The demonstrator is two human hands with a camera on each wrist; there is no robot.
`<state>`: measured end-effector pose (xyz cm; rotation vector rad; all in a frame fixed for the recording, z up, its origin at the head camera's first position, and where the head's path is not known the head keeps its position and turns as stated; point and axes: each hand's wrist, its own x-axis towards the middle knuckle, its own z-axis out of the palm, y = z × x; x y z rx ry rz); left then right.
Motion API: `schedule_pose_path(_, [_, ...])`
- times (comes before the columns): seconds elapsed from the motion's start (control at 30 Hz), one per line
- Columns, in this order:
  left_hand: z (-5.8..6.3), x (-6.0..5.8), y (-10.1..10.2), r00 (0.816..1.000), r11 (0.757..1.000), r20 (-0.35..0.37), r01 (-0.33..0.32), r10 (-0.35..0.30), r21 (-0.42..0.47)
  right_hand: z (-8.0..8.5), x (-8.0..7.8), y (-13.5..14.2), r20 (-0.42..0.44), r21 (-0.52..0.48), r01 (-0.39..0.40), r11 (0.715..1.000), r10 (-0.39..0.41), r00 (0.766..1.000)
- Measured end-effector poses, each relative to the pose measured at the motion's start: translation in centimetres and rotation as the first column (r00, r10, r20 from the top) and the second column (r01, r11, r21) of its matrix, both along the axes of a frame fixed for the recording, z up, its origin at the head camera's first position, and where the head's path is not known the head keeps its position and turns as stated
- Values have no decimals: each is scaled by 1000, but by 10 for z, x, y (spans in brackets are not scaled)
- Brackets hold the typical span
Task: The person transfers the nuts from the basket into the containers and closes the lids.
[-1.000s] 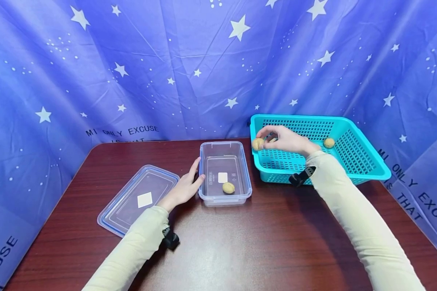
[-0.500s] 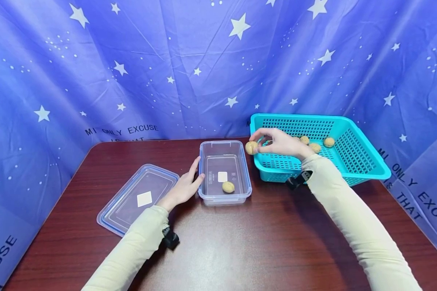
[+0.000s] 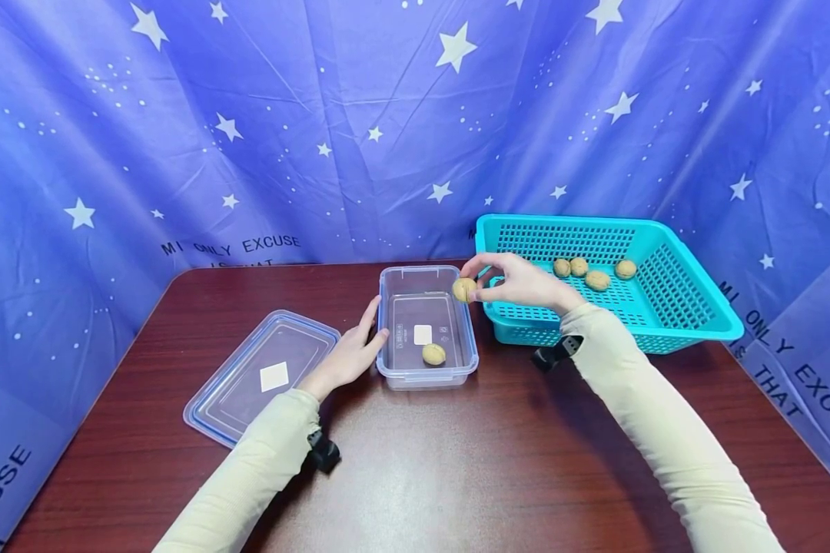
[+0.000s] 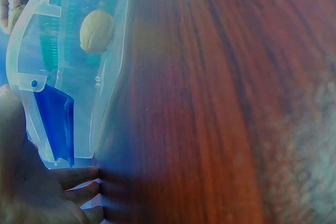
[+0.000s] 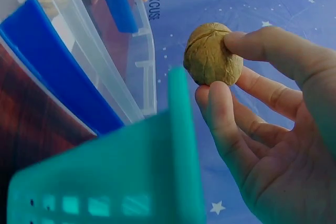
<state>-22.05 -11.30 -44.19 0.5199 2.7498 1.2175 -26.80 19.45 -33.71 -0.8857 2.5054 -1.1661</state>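
Observation:
Between thumb and fingertips my right hand (image 3: pixel 519 283) pinches a walnut (image 5: pixel 212 54); in the head view it overlaps the right rim of a clear plastic box (image 3: pixel 425 382). One walnut (image 3: pixel 433 354) lies on the box floor near its front end, beside a white square label. My left hand (image 3: pixel 346 357) rests against the box's left side, thumb at the rim and fingers straight along the wall, as the left wrist view (image 4: pixel 31 182) also shows. Several more walnuts (image 3: pixel 598 280) lie in a turquoise basket (image 3: pixel 705 326) right of the box.
A clear lid with a blue seal (image 3: pixel 238 415) lies on the dark red wooden table (image 3: pixel 415 476), left of the box and partly behind the left forearm. A blue star-patterned curtain (image 3: pixel 360 192) hangs around the back and sides. The basket's left rim stands close beside the box.
My right hand has carried the walnut left and slightly nearer, from over the basket's left rim to the box's right rim. More walnuts in the basket are uncovered. My left hand stays put.

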Motion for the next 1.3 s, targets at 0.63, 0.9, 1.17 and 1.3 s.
schedule_pose_path(0.63, [-1, 0, -1, 1000, 1000, -14, 14, -14, -1, -17, 13, -35, -14, -27, -125, 992, 125, 992])
schedule_pose_path(0.9, [0, 0, -1, 1000, 1000, -3, 8, -8, -1, -18, 17, -46, -38, -19, -143, 989, 143, 989])
schedule_pose_path(1.17, [1, 0, 0, 1000, 1000, -3, 6, -6, -10, -24, 20, -55, -32, 5, -175, 984, 176, 984])
schedule_pose_path(1.3, [1, 1, 0, 1000, 1000, -4, 4, -4, -12, -29, 20, -60, -26, 21, -193, 981, 194, 981])
